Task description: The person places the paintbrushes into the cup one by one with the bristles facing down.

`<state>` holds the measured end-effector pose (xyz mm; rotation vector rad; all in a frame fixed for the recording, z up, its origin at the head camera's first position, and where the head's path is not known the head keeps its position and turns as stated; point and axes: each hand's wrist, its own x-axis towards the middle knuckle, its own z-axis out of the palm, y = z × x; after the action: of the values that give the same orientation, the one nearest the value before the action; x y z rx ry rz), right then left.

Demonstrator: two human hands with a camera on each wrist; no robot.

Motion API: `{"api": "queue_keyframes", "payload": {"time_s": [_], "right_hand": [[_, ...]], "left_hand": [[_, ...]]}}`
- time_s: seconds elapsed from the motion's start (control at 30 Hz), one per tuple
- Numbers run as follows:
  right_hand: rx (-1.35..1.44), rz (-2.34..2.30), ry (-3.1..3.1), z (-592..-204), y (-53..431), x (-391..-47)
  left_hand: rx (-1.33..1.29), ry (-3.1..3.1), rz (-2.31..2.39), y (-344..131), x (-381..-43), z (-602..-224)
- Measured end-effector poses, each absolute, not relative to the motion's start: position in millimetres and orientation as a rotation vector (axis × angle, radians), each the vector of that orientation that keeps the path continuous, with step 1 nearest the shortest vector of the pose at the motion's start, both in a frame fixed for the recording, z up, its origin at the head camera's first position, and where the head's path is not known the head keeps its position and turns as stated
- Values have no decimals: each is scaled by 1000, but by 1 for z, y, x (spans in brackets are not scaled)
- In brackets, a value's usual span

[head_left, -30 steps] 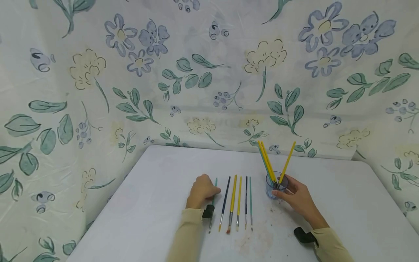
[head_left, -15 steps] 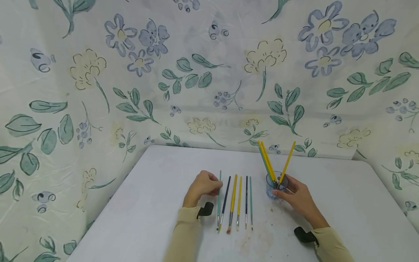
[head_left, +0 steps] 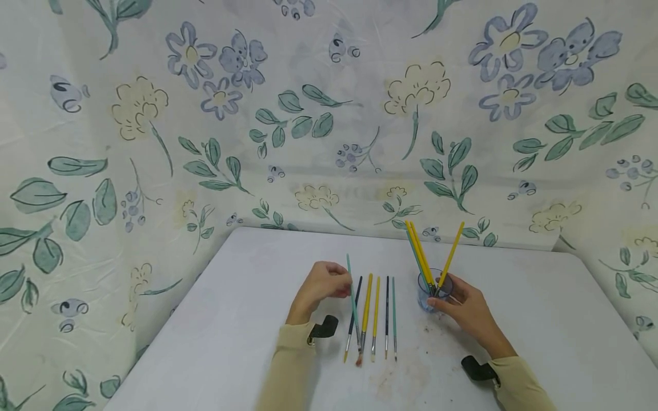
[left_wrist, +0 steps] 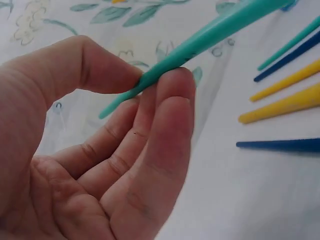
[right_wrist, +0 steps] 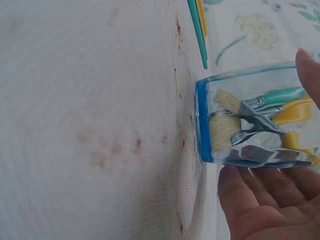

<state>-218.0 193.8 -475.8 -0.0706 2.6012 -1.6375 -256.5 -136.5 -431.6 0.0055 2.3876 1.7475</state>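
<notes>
My left hand (head_left: 321, 288) pinches a teal paintbrush (left_wrist: 210, 37) between thumb and fingers, near the handle's end. The brush points down toward me, its tip overlapping the row of brushes in the head view. My right hand (head_left: 470, 308) holds a clear, blue-tinted glass (right_wrist: 202, 120) round its side, thumb on one side and fingers on the other. Inside it, bristles down, lean several paintbrushes (head_left: 452, 251) with yellow and teal handles. Between the hands lies a row: a dark blue brush (head_left: 358, 288), two yellow brushes (head_left: 367, 302), a dark brush (head_left: 387, 308) and a teal brush (head_left: 394, 308).
Everything rests on a white table (head_left: 247, 308), with brownish stains (head_left: 401, 379) in front of the brushes. A floral cloth (head_left: 308, 142) hangs behind the table and along its sides.
The left hand has raised the teal paintbrush from the row's left end and moved it rightward, over the dark blue brush. The right hand and glass stay in place.
</notes>
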Motion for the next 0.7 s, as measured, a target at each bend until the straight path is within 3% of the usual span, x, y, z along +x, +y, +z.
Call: {"api": "queue_keyframes", "payload": {"time_s": [0.7], "right_hand": [[-63,-1640,2600,-477,194,-219]], "left_hand": [[49,2188,2204,-116,-254,-422]]}}
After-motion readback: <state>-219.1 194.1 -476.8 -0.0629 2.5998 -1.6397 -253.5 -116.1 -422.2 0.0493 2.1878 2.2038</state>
